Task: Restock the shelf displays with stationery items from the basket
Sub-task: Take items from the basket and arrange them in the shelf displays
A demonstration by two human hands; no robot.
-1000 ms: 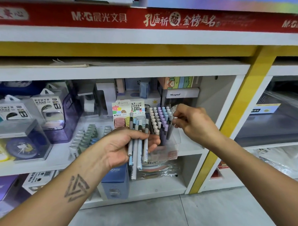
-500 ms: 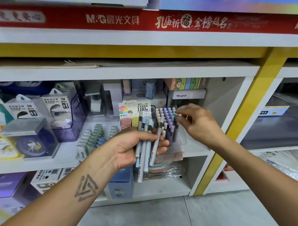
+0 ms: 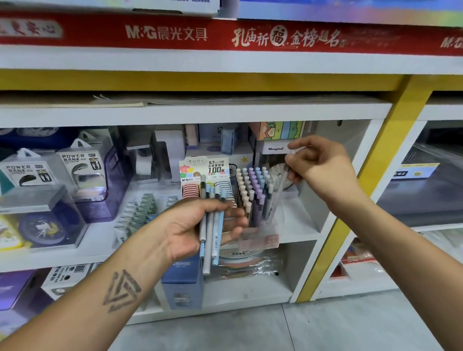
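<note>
The left hand [image 3: 198, 227] is held out in front of the shelf [image 3: 302, 233], palm turned up a little. Its fingers are curled around a small bunch of pens [image 3: 211, 229] (grey, white and light blue ones). The thumb lies across the top of the bunch and the fingertips poke out on the right side. The pens stand almost straight up and down, with their dark caps at the top and their long ends hanging below the hand.

The right hand [image 3: 323, 171] is lifted higher, up and to the right. Its thumb and first fingers pinch the top of a single pen [image 3: 277, 192], which is blurry. This pen leans down to the left, and its low end is by the right edge of the clear pen holder [image 3: 262, 227]. I cannot tell if the tip is inside the holder yet.

The holder stands on the middle shelf, just behind the left hand, and is full of upright pens with tan, purple and blue caps. A card of pencil leads [image 3: 205, 176] stands just beside it on the left. Power bank boxes [image 3: 81, 166] sit well off to the left.
</note>
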